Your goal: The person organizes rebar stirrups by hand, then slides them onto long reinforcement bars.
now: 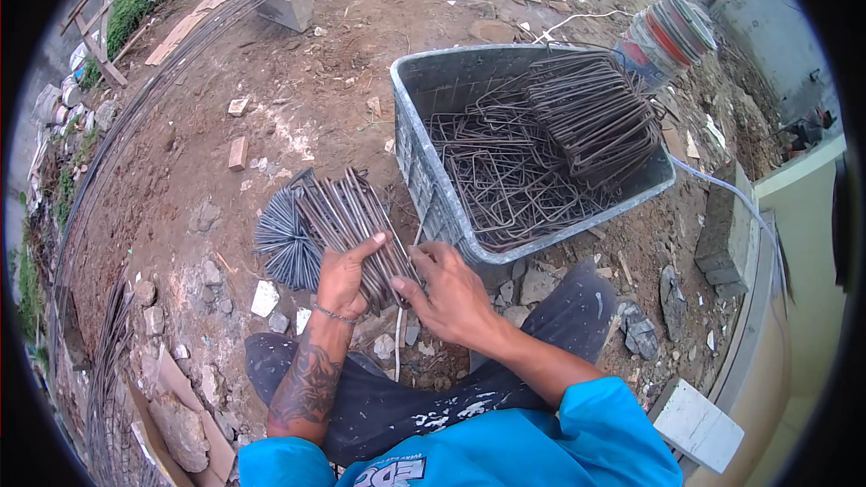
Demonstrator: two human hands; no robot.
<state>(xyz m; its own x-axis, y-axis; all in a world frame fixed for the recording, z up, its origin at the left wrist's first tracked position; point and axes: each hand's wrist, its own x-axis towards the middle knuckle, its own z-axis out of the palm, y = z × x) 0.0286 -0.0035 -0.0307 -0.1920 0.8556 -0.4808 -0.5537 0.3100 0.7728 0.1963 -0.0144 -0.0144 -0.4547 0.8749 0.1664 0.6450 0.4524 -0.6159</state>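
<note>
The left hand [341,281] grips the near end of a stack of bent steel stirrups [347,216], thumb spread over the top and the other fingers curled beneath, out of sight. The right hand [448,293] meets the same stack at its three o'clock side, fingertips pressed together on the rods' edge as if squaring them; whether it pinches a single rod cannot be told. The stack sits above the knees, fanning toward eleven o'clock, where a bunch of thin wire ends [287,242] splays out just beside it.

Going by how the rods lie, the main risk is slippage: the stack is held only at its near end, so the far ends could sag or scissor apart and individual stirrups could slide out onto the dirt ground [198,162]. Crossing rods could also nip the fingers of either hand, and the cut ends and the splayed wire look sharp enough to scratch bare skin.

At one o'clock, touching the right hand's far side, stands a grey plastic crate [424,153] holding loose stirrups and a tidier bundle leaning at its far wall. Its rim is close enough that a swinging stack could catch on it. Rubble and stone chips [264,299] lie around the legs, making uneven footing.
</note>
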